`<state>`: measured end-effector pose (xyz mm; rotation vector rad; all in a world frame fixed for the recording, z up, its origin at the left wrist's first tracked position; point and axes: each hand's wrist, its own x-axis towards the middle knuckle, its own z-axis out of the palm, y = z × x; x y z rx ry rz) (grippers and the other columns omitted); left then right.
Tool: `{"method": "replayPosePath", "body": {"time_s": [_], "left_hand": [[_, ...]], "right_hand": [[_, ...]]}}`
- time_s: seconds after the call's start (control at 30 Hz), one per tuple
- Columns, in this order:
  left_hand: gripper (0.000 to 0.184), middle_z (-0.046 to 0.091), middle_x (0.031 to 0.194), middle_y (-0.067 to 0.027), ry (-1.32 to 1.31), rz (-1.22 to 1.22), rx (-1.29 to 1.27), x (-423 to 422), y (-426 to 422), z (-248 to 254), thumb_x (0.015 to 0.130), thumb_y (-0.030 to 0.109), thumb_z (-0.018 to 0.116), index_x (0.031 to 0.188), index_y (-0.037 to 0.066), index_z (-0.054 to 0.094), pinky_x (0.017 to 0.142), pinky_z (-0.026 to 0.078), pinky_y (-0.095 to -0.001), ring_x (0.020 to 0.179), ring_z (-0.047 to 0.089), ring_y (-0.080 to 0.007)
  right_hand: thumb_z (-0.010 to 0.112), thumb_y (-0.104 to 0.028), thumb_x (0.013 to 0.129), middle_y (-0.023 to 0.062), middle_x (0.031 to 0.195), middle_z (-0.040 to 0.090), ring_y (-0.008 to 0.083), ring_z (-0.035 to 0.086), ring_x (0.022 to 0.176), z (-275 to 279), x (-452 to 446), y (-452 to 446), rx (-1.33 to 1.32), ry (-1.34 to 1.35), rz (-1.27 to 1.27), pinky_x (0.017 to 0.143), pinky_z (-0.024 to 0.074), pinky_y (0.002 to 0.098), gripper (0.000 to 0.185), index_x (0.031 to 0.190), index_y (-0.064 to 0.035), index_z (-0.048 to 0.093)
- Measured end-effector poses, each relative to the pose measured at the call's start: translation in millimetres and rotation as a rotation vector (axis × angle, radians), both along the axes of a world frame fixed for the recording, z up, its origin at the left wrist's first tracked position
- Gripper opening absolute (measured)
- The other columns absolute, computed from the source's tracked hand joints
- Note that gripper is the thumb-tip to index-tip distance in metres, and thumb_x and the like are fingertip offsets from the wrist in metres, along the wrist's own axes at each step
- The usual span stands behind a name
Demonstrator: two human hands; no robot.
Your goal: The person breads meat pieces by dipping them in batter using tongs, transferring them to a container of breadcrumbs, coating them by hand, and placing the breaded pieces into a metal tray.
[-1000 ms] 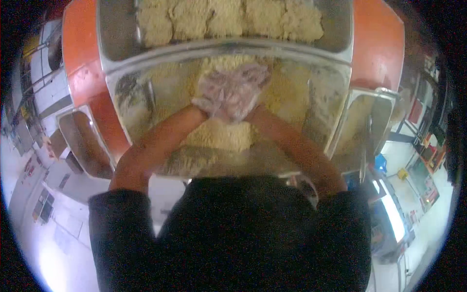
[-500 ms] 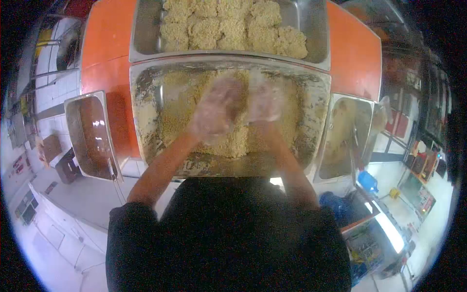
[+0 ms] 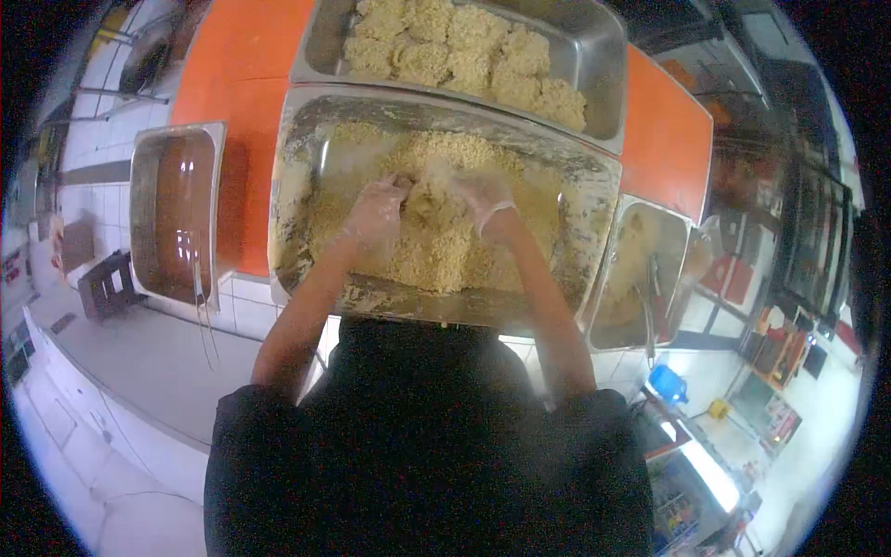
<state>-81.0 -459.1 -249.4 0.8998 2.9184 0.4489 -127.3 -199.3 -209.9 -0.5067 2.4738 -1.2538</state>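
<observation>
Both my hands wear thin clear gloves and are inside a large metal pan (image 3: 306, 139) of pale yellow crumbs (image 3: 436, 255). On the left side of the crumb heap, my left hand (image 3: 376, 209) has its fingers curled inward; what they hold, if anything, I cannot make out. Opposite it, my right hand (image 3: 484, 200) points toward the middle, its fingers smeared by motion and partly lost against the crumbs. Between the hands lies a crumb-covered mound; whether a separate piece is in it cannot be told.
Behind the pan, a second metal tray (image 3: 603, 56) holds several crumb-coated pieces (image 3: 450, 46). A narrow pan of brownish liquid (image 3: 176, 213) stands at left. Another narrow pan (image 3: 603, 320) with tongs (image 3: 650, 311) is at right. Orange counter surface (image 3: 241, 56) surrounds the trays.
My hands have moved apart and slightly lower, from close together over the crumbs to either side of the mound. The whole view has tilted a little clockwise.
</observation>
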Motion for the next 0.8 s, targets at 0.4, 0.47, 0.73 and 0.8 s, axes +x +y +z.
{"method": "replayPosePath", "body": {"time_s": [0.4, 0.47, 0.73, 0.8], "left_hand": [[0.028, 0.052, 0.126, -0.0110, -0.409, 0.283, 0.536, 9, -6, 84, 0.086, 0.011, 0.050, 0.111, 0.001, 0.058, 0.095, 0.040, -0.0334, 0.111, 0.051, -0.0225], [0.025, 0.055, 0.119, -0.0107, -0.453, 0.337, 0.594, 17, -19, 44, 0.086, 0.011, 0.050, 0.108, 0.003, 0.059, 0.094, 0.041, -0.0329, 0.108, 0.053, -0.0222], [0.031, 0.058, 0.117, -0.0073, -0.617, 0.444, 1.171, 34, -33, -24, 0.087, 0.010, 0.049, 0.118, 0.005, 0.053, 0.094, 0.042, -0.0305, 0.109, 0.054, -0.0195], [0.033, 0.056, 0.121, -0.0063, -1.060, 0.478, 1.367, 36, -39, -65, 0.089, 0.012, 0.048, 0.122, 0.007, 0.050, 0.099, 0.038, -0.0316, 0.115, 0.050, -0.0191]], "right_hand": [[0.052, -0.045, 0.085, 0.0192, 0.118, 0.054, 0.0386, 0.051, 0.109, -18, 21, -17, 0.270, -0.176, 0.093, 0.096, 0.0399, 0.0438, 0.046, 0.114, -0.0101, 0.057], [0.061, -0.034, 0.080, 0.0103, 0.107, 0.062, 0.0289, 0.057, 0.098, -64, 23, 5, 0.368, 0.020, 0.164, 0.085, 0.0456, 0.0386, 0.045, 0.117, -0.0085, 0.055], [0.062, -0.021, 0.075, 0.0077, 0.095, 0.066, 0.0249, 0.059, 0.093, 39, 16, 4, 0.272, -0.131, 0.035, 0.080, 0.0473, 0.0361, 0.032, 0.102, -0.0038, 0.064], [0.060, -0.018, 0.074, 0.0083, 0.093, 0.066, 0.0253, 0.058, 0.096, 67, 10, 0, 0.739, 0.243, 0.306, 0.082, 0.0467, 0.0361, 0.029, 0.099, -0.0034, 0.065]]}}
